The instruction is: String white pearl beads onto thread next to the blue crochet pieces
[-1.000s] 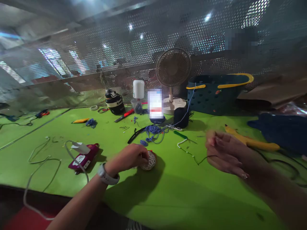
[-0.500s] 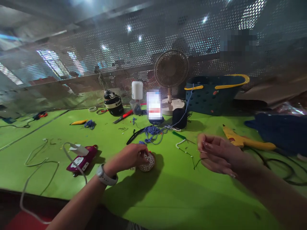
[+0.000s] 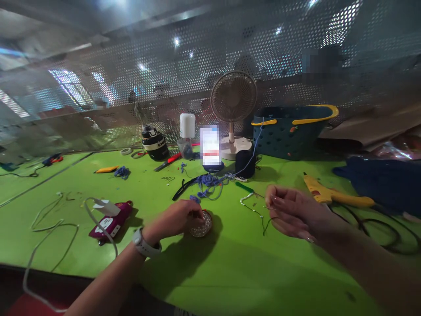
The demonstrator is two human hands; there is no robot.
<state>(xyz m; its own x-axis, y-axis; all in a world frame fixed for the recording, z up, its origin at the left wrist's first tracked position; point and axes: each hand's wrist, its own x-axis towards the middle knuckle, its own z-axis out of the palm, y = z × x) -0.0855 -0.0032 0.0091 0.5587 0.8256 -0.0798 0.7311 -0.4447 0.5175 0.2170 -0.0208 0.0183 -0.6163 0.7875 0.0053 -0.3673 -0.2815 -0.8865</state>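
Note:
My left hand (image 3: 176, 218), with a white watch on the wrist, is closed on a small round beaded disc (image 3: 201, 224) that rests on the green table (image 3: 230, 267). My right hand (image 3: 291, 210) hovers to the right with thumb and forefinger pinched on a thin needle and thread that I can barely make out. A dark thread with a short string of pearl beads (image 3: 251, 204) lies between the two hands.
Behind the disc lie blue yarn (image 3: 208, 182), a dark yarn ball (image 3: 245, 163), a phone (image 3: 210, 147), a small fan (image 3: 233, 112) and a blue basket (image 3: 291, 131). A yellow glue gun (image 3: 332, 195) lies right. A magenta power bank (image 3: 110, 221) with white cable lies left.
My right hand has moved left and slightly nearer the disc, closing from loosely spread fingers into a pinch. The left hand stays on the disc.

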